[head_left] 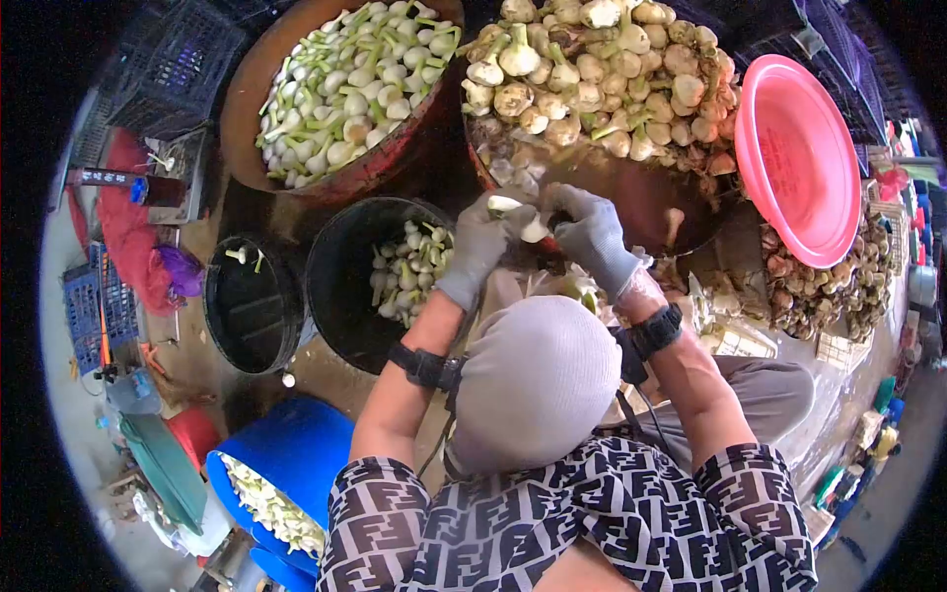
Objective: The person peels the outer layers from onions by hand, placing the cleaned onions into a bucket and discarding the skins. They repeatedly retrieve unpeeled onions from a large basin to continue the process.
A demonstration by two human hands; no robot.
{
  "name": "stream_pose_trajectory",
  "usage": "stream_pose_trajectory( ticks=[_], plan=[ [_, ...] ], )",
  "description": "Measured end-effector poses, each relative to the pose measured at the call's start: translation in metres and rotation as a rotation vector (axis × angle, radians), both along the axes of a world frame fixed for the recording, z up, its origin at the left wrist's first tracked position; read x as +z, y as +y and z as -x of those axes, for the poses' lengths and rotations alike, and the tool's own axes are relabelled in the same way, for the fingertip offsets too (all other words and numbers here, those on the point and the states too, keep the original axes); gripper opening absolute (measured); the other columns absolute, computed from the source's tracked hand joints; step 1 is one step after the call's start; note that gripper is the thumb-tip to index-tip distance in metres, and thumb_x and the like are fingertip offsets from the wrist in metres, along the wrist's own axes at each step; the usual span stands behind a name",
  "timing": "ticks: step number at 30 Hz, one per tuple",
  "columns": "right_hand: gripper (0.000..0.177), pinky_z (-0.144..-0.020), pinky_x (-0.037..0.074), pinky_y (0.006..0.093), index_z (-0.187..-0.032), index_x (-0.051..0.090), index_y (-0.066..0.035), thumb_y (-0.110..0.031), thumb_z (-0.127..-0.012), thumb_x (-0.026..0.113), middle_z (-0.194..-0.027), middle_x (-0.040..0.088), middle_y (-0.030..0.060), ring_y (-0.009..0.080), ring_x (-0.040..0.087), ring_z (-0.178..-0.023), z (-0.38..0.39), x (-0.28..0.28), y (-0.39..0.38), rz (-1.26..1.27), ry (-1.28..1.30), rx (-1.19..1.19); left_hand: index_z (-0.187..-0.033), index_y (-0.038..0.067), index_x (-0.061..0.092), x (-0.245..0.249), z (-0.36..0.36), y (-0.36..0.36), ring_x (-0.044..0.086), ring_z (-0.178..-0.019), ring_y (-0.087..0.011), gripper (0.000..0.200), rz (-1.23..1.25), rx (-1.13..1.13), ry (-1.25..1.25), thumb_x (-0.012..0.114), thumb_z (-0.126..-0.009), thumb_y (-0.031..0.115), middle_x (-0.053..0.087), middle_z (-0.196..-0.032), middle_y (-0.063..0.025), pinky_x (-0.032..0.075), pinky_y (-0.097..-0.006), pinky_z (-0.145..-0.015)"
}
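Observation:
My left hand (477, 249), in a grey glove, is closed around a peeled garlic bulb (534, 230) with a pale green stem stub. Close against the bulb on its other side is my right hand (593, 237), also gloved, its fingers curled together. What those right fingers hold, if anything, is hidden. Just beyond both hands stands a wide tub (631, 197) heaped with unpeeled garlic bulbs (592, 84). Left of my left hand, a black bucket (335, 286) contains trimmed white garlic bulbs (406, 276).
A large reddish tub (242, 128) of cleaned garlic stands at the upper left. A pink basin (843, 168) rests at the right, above a garlic pile (838, 286). Further left are a smaller black bucket (252, 316) and a blue barrel (296, 439) holding pale pieces.

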State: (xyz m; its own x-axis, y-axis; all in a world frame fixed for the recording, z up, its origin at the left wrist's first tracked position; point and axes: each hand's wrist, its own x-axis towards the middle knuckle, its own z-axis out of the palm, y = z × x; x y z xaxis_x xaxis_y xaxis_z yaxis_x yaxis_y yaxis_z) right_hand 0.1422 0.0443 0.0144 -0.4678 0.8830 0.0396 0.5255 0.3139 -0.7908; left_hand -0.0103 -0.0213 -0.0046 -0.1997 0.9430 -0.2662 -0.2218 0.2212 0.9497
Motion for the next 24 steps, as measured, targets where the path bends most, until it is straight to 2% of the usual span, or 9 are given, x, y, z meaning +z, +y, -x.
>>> stream_pose_trajectory(
  ticks=[9, 10, 12, 13, 16, 19, 20, 22, 24],
  plan=[
    [0.014, -0.062, 0.047, 0.0357, -0.081, 0.060, -0.010, -0.012, -0.068, 0.062, -0.077, 0.061, 0.0151, 0.0316, 0.060, -0.071, -0.043, -0.018, -0.018, 0.153, -0.183, -0.194, -0.098, 0.002, 0.059, -0.002, 0.002, -0.013, 0.058, -0.087, -0.0141, 0.021, -0.221, -0.085, -0.083, 0.058, -0.084, 0.018, 0.061, -0.098, -0.0071, 0.048, -0.0275, -0.078],
    [0.013, -0.062, 0.047, 0.0361, -0.081, 0.061, -0.009, -0.015, -0.070, 0.061, -0.076, 0.061, 0.0156, 0.0313, 0.061, -0.071, -0.053, -0.023, -0.021, 0.342, -0.283, -0.266, -0.100, 0.001, 0.057, -0.008, 0.010, -0.016, 0.059, -0.089, -0.0160, 0.024, -0.134, -0.046, -0.374, 0.054, -0.087, 0.021, 0.060, -0.100, -0.0073, 0.048, -0.0278, -0.080],
    [0.014, -0.064, 0.047, 0.0354, -0.083, 0.062, -0.011, -0.020, -0.072, 0.060, -0.075, 0.062, 0.0144, 0.0293, 0.061, -0.073, -0.081, -0.040, -0.032, 0.323, -0.296, 0.043, -0.104, 0.003, 0.054, -0.006, 0.025, -0.016, 0.059, -0.089, -0.0159, 0.029, -0.230, 0.077, -0.285, 0.050, -0.089, 0.027, 0.060, -0.098, -0.0059, 0.051, -0.0250, -0.071],
    [0.017, -0.065, 0.047, 0.0344, -0.085, 0.063, -0.011, -0.022, -0.072, 0.060, -0.075, 0.063, 0.0135, 0.0275, 0.062, -0.074, -0.081, -0.034, -0.037, 0.377, -0.336, 0.237, -0.105, 0.003, 0.054, -0.007, 0.034, -0.015, 0.059, -0.088, -0.0155, 0.029, -0.103, 0.109, -0.770, 0.048, -0.090, 0.027, 0.060, -0.097, -0.0057, 0.052, -0.0237, -0.068],
    [0.026, -0.068, 0.047, 0.0317, -0.092, 0.064, -0.009, -0.027, -0.074, 0.061, -0.078, 0.064, 0.0139, 0.0238, 0.062, -0.075, -0.059, -0.011, -0.040, 0.610, -0.342, 0.294, -0.107, 0.004, 0.053, -0.019, 0.035, -0.014, 0.059, -0.086, -0.0146, 0.028, 0.030, 0.103, -0.883, 0.046, -0.091, 0.026, 0.059, -0.099, -0.0060, 0.053, -0.0231, -0.064],
    [0.034, -0.070, 0.046, 0.0301, -0.097, 0.063, -0.005, -0.030, -0.074, 0.063, -0.082, 0.064, 0.0152, 0.0229, 0.061, -0.075, -0.017, 0.006, -0.024, 0.733, 0.162, -0.001, -0.110, 0.002, 0.051, -0.004, 0.012, -0.010, 0.057, -0.091, -0.0174, 0.035, -0.106, 0.012, -0.768, 0.044, -0.091, 0.031, 0.057, -0.104, -0.0085, 0.048, -0.0284, -0.077],
    [0.034, -0.070, 0.046, 0.0300, -0.097, 0.062, -0.004, -0.029, -0.074, 0.063, -0.082, 0.064, 0.0150, 0.0228, 0.061, -0.075, -0.007, -0.001, -0.020, 0.633, 0.174, -0.007, -0.111, 0.002, 0.050, -0.005, 0.010, -0.010, 0.055, -0.096, -0.0195, 0.038, -0.214, -0.057, -0.671, 0.044, -0.090, 0.034, 0.056, -0.108, -0.0103, 0.044, -0.0320, -0.085],
    [0.034, -0.070, 0.047, 0.0299, -0.096, 0.062, -0.001, -0.027, -0.075, 0.063, -0.083, 0.064, 0.0144, 0.0226, 0.060, -0.074, 0.008, -0.013, -0.012, 0.427, 0.190, -0.013, -0.112, 0.002, 0.048, -0.019, 0.010, -0.009, 0.052, -0.102, -0.0198, 0.041, 0.004, -0.027, -0.937, 0.042, -0.091, 0.037, 0.053, -0.113, -0.0106, 0.041, -0.0335, -0.092],
    [0.027, -0.068, 0.047, 0.0288, -0.092, 0.063, 0.000, -0.021, -0.074, 0.062, -0.080, 0.064, 0.0115, 0.0197, 0.060, -0.073, 0.012, -0.009, -0.006, 0.524, 0.072, 0.059, -0.111, 0.002, 0.050, -0.029, 0.010, -0.011, 0.055, -0.091, -0.0163, 0.038, 0.071, 0.015, -0.955, 0.045, -0.090, 0.034, 0.057, -0.104, -0.0082, 0.047, -0.0268, -0.079]
  ],
)
